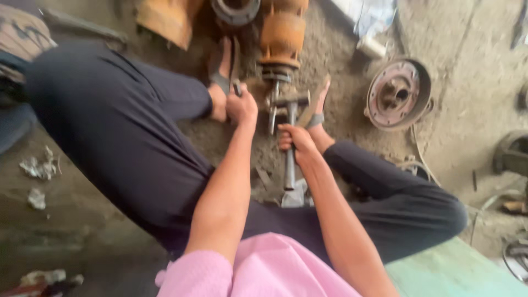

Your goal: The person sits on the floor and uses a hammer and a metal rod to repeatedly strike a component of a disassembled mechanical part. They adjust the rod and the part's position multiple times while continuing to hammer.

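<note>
I squat on a dirt floor with an orange metal housing (282, 33) between my sandalled feet. My right hand (294, 140) is closed around a long grey steel bar (290, 165), which runs down from a cross-piece (290, 100) at the base of the housing. My left hand (242, 105) is closed on a small dark tool or handle next to the housing's lower shaft; what it grips is blurred. My dark trousers and pink sleeves fill the lower frame.
A rusty round hub or drum (397, 94) lies on the ground at the right. Another orange part (165, 19) and a dark ring (235, 10) sit at the top. White scraps (37, 168) lie left; a green surface (456, 269) is at lower right.
</note>
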A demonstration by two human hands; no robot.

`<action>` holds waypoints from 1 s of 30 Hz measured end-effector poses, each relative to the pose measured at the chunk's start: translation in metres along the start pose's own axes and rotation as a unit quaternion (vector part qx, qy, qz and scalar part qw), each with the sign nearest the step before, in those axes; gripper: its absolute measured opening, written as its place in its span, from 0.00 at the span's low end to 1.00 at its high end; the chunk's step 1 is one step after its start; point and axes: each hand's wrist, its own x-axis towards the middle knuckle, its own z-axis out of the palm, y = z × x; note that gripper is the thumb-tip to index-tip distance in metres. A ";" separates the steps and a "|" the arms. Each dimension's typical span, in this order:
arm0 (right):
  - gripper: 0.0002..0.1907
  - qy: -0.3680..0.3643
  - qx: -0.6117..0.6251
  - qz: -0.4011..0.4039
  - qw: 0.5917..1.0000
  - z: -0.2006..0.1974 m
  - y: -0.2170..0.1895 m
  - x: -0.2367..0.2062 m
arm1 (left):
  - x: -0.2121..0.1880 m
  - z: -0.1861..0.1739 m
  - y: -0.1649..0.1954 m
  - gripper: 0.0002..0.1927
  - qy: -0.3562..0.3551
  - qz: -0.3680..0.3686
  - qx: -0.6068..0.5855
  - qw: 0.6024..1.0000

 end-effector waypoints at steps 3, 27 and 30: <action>0.07 -0.073 0.089 0.034 0.993 -0.013 -0.011 -0.005 | -0.003 -0.005 0.007 0.17 0.022 0.053 -0.029 0.998; 0.13 -0.222 0.348 0.031 0.911 -0.087 -0.049 -0.078 | -0.035 -0.043 -0.011 0.24 -0.115 0.020 0.049 0.992; 0.16 -0.230 0.371 0.075 0.896 -0.096 -0.040 -0.065 | -0.039 -0.036 -0.018 0.30 -0.147 0.035 0.139 0.979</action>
